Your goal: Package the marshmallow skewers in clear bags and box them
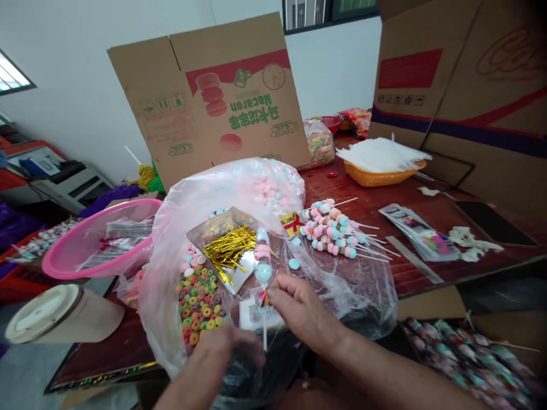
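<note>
My right hand pinches the bottom of a candy skewer, a white stick threaded with pink and blue marshmallow pieces, held upright above a clear plastic bag. My left hand is blurred, closed around the lower end of the stick near a small wrapper. A flat tray of gold twist ties lies just behind the skewer. Colourful ring candies lie in the bag to the left.
A pile of finished skewers lies on the red-brown table. A pink basket stands left, an orange basket of white sticks far right. Open cardboard boxes stand behind. Wrapped skewers lie at lower right.
</note>
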Demonstrator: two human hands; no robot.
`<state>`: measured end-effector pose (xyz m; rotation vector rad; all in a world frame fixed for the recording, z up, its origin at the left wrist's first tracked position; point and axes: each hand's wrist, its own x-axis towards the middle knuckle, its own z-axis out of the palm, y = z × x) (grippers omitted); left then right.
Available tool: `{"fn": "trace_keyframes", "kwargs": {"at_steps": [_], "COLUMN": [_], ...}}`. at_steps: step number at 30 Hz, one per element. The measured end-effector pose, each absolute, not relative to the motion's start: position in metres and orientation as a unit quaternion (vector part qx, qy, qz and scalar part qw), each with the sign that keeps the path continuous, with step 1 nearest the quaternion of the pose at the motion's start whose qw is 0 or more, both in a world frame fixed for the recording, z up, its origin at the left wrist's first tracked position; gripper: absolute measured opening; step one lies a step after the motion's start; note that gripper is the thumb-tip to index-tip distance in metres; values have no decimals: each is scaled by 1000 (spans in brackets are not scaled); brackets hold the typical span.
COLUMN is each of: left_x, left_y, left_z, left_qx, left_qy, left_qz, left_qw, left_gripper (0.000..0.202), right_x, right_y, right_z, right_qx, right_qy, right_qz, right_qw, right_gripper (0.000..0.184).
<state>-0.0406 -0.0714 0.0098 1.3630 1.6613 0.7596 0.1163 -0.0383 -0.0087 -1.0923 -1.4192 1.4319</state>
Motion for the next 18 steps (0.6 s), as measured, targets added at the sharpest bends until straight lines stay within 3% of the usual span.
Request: {"fn": "trace_keyframes", "kwargs": {"at_steps": [3, 8, 11, 14, 18], "left_x": [-35, -19, -6, 11, 25], "left_y": [-69, -61, -61, -59, -35], "left_z": [-12, -27, -28, -29, -29], "left_qx": [521, 379, 436, 606, 799], "left_qy": [650, 612, 615, 596, 469], "left_qz": [328, 430, 476, 382, 166], "left_qw": [446, 546, 453, 362, 337], "left_gripper": [40, 34, 28, 20, 21], "right_x": [104, 98, 112, 134, 195], "right_y": [-47, -52, -50, -49, -64], "right_z": [-14, -32, -29, -25, -51], "right_qx": [-405, -379, -412, -451, -502], "right_qy": [-532, -367, -502, -561, -448], "right_qz": [616, 798, 673, 516, 548], "right_qw": [416, 290, 355, 464, 498], "right_gripper": [19, 36, 42, 34, 23]}}
